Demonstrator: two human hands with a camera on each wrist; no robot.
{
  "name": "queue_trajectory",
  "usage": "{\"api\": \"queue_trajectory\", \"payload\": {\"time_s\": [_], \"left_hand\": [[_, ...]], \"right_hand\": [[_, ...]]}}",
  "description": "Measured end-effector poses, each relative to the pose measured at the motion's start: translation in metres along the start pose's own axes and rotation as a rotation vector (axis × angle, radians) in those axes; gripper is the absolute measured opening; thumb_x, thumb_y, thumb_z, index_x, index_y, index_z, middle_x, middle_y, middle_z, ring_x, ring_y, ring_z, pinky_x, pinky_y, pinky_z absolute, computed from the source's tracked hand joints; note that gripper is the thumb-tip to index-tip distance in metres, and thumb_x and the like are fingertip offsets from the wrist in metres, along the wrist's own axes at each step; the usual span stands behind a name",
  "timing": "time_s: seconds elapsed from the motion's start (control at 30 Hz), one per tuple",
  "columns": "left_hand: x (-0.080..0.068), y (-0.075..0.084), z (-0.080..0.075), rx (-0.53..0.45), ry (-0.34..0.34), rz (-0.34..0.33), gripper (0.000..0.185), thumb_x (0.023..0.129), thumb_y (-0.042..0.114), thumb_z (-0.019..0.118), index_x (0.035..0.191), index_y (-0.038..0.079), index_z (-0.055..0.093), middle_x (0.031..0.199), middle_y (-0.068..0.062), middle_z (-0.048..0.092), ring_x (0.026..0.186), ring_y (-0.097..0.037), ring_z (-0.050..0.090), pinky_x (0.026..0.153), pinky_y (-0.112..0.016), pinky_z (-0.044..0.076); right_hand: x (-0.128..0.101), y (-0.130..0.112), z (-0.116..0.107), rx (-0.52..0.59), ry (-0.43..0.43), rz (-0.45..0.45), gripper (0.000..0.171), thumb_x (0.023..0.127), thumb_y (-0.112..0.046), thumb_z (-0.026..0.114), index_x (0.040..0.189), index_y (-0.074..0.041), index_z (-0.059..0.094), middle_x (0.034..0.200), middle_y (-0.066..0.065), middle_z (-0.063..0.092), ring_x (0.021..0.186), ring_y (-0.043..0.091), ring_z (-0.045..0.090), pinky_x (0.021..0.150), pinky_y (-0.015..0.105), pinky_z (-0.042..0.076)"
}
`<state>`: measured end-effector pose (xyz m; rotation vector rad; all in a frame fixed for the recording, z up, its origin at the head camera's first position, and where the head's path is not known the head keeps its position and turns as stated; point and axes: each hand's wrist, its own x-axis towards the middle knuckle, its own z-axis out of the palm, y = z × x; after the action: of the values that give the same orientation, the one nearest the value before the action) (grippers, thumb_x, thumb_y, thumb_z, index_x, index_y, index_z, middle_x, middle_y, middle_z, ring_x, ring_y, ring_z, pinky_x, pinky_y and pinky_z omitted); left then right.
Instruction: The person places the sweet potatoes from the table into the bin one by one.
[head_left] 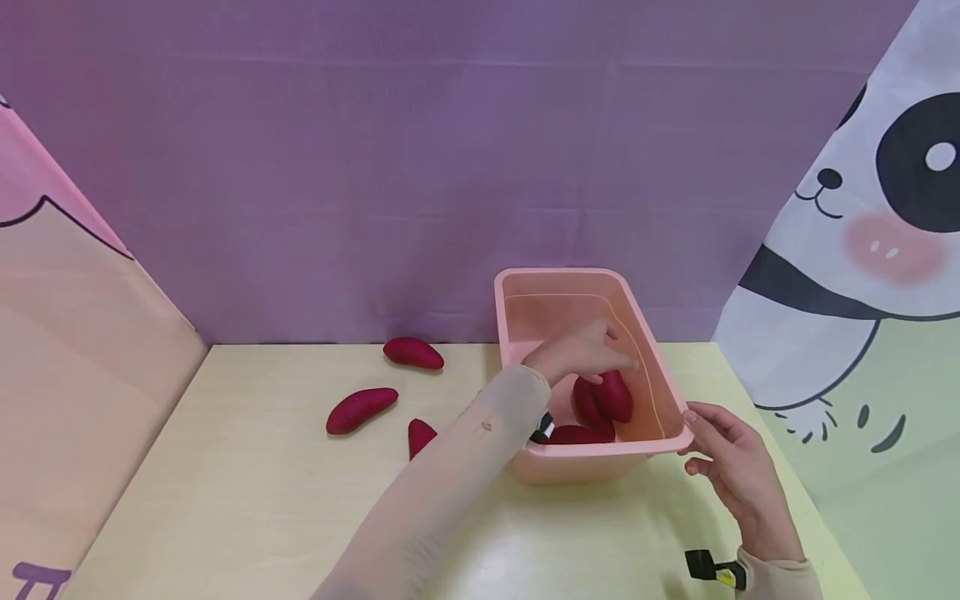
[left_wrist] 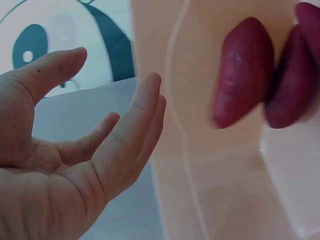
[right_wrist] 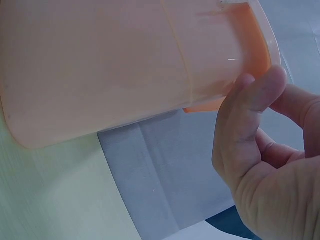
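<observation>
A pink plastic bin (head_left: 573,451) stands on the table at right of centre. My left hand (head_left: 588,348) is inside its mouth, fingers spread and holding nothing. Just below that hand lie red-skinned sweet potatoes (head_left: 617,398), heaped on the bin's near right side. In the left wrist view, the left hand (left_wrist: 100,145) is apart from a sweet potato (left_wrist: 245,72). My right hand (head_left: 738,471) pinches the rim at the bin's near right corner. From the right wrist, the right hand (right_wrist: 250,140) shows thumb and fingertips at that rim.
Left of the bin, a sweet potato (head_left: 413,353) lies near the back edge, another (head_left: 362,410) lies nearer, and a third (head_left: 421,436) is partly behind my left sleeve. A purple cloth (head_left: 337,183) hangs behind the table (head_left: 247,467); printed panels flank it.
</observation>
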<state>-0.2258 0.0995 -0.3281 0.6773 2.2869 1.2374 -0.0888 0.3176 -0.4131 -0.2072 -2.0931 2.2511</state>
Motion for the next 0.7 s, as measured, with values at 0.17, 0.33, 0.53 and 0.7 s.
{"api": "queue_trajectory", "payload": {"time_s": [0.17,0.33,0.53,0.7], "left_hand": [[-0.008,0.01,-0.008,-0.015,0.017,0.053,0.033,0.091,0.022,0.073,0.113,-0.001,0.064,0.084,-0.001,0.058,0.056,-0.018,0.066,0.062,-0.03,0.059],[-0.021,0.012,-0.016,0.021,0.041,0.086,0.042,0.09,0.03,0.075,0.122,0.007,0.061,0.108,0.002,0.063,0.066,-0.014,0.069,0.068,-0.022,0.055],[-0.05,0.003,-0.028,0.079,0.077,0.141,0.043,0.09,0.038,0.074,0.123,0.013,0.061,0.117,0.004,0.064,0.104,-0.008,0.061,0.089,-0.024,0.049],[-0.079,-0.012,-0.049,-0.018,0.134,0.171,0.043,0.091,0.031,0.074,0.127,0.008,0.062,0.115,-0.003,0.067,0.101,-0.014,0.065,0.081,-0.027,0.054]], "right_hand": [[0.0,0.0,0.001,-0.004,0.001,-0.004,0.013,0.101,-0.013,0.062,0.111,-0.013,0.069,0.094,0.0,0.067,0.07,0.012,0.064,0.052,0.025,0.054],[0.0,0.0,0.001,0.003,0.003,-0.014,0.013,0.1,-0.012,0.062,0.111,-0.012,0.07,0.093,0.0,0.067,0.07,0.012,0.064,0.052,0.025,0.054],[-0.001,0.0,0.001,0.005,-0.001,-0.019,0.013,0.1,-0.011,0.062,0.111,-0.013,0.07,0.092,0.0,0.068,0.07,0.012,0.064,0.051,0.025,0.054],[-0.002,-0.001,0.0,-0.003,0.002,-0.015,0.013,0.101,-0.012,0.062,0.11,-0.014,0.07,0.092,0.0,0.068,0.07,0.012,0.064,0.051,0.025,0.054]]}}
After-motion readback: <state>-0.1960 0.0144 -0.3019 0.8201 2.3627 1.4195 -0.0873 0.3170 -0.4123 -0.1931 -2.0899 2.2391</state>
